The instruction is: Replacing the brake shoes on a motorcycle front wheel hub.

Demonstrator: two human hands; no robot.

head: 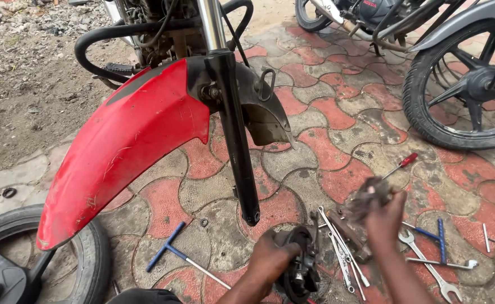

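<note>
My left hand (271, 258) grips a dark, greasy brake caliper (302, 264) low in the middle of the view, just below the black fork leg (237, 141). To its right, my right hand (383, 217) is closed on a dirty grey rag (366, 197), raised a little above the paving and blurred. The red front mudguard (126, 146) hangs over the ground with no wheel under it. Several spanners (343, 247) lie between my two hands.
A removed wheel (28, 264) lies at the bottom left. A blue T-handle wrench (171, 247) rests on the red and grey paving. More spanners and a blue T-handle (436, 242) lie right, with a red-handled screwdriver (402, 163). Another motorcycle's wheel (467, 84) stands top right.
</note>
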